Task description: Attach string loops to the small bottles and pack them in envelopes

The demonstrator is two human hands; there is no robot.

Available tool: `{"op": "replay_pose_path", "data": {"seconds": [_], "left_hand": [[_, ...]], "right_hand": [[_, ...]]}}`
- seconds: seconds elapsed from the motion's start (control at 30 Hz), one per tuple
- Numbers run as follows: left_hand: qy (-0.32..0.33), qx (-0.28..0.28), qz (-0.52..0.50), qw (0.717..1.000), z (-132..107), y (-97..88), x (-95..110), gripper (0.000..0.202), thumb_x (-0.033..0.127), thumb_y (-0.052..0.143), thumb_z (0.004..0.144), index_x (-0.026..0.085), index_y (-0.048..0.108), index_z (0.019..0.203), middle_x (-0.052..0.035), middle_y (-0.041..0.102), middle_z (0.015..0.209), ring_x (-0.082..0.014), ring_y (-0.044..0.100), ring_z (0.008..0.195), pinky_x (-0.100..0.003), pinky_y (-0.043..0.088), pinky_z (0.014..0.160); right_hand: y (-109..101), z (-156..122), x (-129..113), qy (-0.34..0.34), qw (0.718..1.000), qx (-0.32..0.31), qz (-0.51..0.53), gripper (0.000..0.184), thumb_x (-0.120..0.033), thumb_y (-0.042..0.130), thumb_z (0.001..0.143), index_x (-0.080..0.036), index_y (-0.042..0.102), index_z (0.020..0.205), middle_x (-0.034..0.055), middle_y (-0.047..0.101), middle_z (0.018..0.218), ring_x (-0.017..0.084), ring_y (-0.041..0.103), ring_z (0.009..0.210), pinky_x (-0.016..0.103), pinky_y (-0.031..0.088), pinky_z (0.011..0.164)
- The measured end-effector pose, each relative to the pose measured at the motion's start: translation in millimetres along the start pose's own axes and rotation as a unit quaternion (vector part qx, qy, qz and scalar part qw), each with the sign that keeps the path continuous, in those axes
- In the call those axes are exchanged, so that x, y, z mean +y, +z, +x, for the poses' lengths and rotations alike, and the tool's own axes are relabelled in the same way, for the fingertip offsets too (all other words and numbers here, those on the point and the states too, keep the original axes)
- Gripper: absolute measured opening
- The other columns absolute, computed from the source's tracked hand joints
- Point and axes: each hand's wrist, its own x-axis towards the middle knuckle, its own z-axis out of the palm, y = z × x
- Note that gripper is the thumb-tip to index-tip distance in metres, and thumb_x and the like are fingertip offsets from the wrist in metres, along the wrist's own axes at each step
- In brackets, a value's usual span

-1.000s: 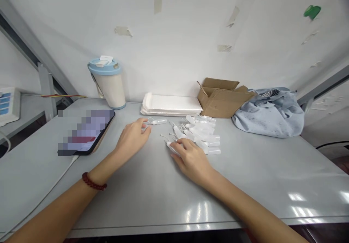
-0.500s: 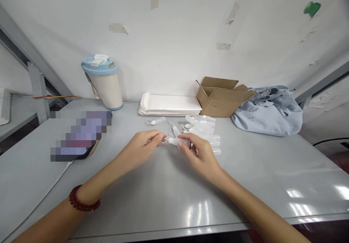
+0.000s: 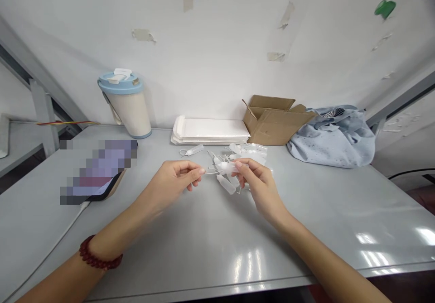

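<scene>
My right hand (image 3: 260, 185) is raised above the grey table (image 3: 210, 235) and pinches a small translucent plastic bottle (image 3: 228, 167) by its body. My left hand (image 3: 176, 178) pinches the thin tip and tethered cap at the bottle's left end. A second small bottle (image 3: 227, 184) lies just under the held one. A heap of several like bottles (image 3: 249, 153) sits behind my right hand. One single bottle (image 3: 194, 150) lies apart to the left of the heap. A red bead bracelet (image 3: 98, 257) is on my left wrist.
A blue-lidded cup (image 3: 127, 103) stands at the back left. A stack of white bags (image 3: 210, 131) and an open cardboard box (image 3: 275, 119) lie by the wall. A blue cloth bag (image 3: 333, 135) sits right. A phone (image 3: 97, 171) with a white cable lies left.
My right hand picked one bottle out of the heap and lifted it. My left hand left the single bottle on the table and came over to pinch the held bottle's tip.
</scene>
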Motion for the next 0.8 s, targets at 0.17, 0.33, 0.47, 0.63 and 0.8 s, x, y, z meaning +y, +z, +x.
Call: {"op": "replay_pose_path", "data": {"seconds": [0.17, 0.33, 0.47, 0.63, 0.8], "left_hand": [[-0.008, -0.066, 0.004, 0.998, 1.9, 2.3, -3.7, 0.032, 0.049, 0.062, 0.075, 0.019, 0.063, 0.066, 0.0011, 0.062, 0.064, -0.0134, 0.055, 0.059, -0.025, 0.043, 0.058], [-0.028, -0.079, -0.032, 0.996, 1.1, 1.2, -2.4, 0.022, 0.043, 0.067, 0.073, 0.021, 0.069, 0.076, 0.0020, 0.063, 0.066, -0.0126, 0.055, 0.061, -0.025, 0.044, 0.063], [-0.040, -0.069, -0.028, 0.996, -1.5, 0.6, 0.5, 0.023, 0.042, 0.067, 0.074, 0.022, 0.071, 0.082, 0.0013, 0.064, 0.069, -0.0130, 0.055, 0.062, -0.027, 0.044, 0.063], [-0.024, -0.037, -0.015, 0.999, -1.6, 1.0, 0.6, 0.026, 0.046, 0.065, 0.074, 0.020, 0.071, 0.072, 0.0006, 0.064, 0.065, -0.0133, 0.054, 0.060, -0.026, 0.045, 0.061], [0.023, 0.010, 0.010, 1.000, -0.3, 4.3, 1.6, 0.020, 0.040, 0.063, 0.076, 0.020, 0.070, 0.075, 0.0005, 0.065, 0.066, -0.0143, 0.058, 0.062, -0.026, 0.048, 0.062]], "right_hand": [[-0.4, 2.2, 3.8, 0.035, 0.997, -0.017, 0.071, 0.032, -0.046, 0.053, 0.084, -0.017, 0.060, 0.070, 0.0006, 0.054, 0.070, 0.011, 0.041, 0.057, 0.025, 0.035, 0.056], [-1.1, 4.1, 6.5, 0.071, 0.986, 0.002, 0.148, 0.032, -0.047, 0.059, 0.079, -0.018, 0.055, 0.064, -0.0011, 0.051, 0.066, 0.010, 0.040, 0.056, 0.025, 0.033, 0.055], [-0.8, 5.0, 6.9, 0.061, 0.984, 0.020, 0.168, 0.030, -0.044, 0.062, 0.077, -0.018, 0.054, 0.064, -0.0016, 0.049, 0.067, 0.010, 0.039, 0.058, 0.025, 0.032, 0.055], [-0.5, 4.4, 5.6, 0.053, 0.987, 0.022, 0.148, 0.035, -0.048, 0.061, 0.078, -0.018, 0.053, 0.062, -0.0015, 0.048, 0.066, 0.011, 0.039, 0.059, 0.025, 0.032, 0.055], [0.7, 1.6, 4.3, 0.054, 0.993, -0.001, 0.105, 0.036, -0.050, 0.061, 0.079, -0.018, 0.054, 0.064, -0.0023, 0.046, 0.065, 0.009, 0.038, 0.056, 0.025, 0.032, 0.055]]}}
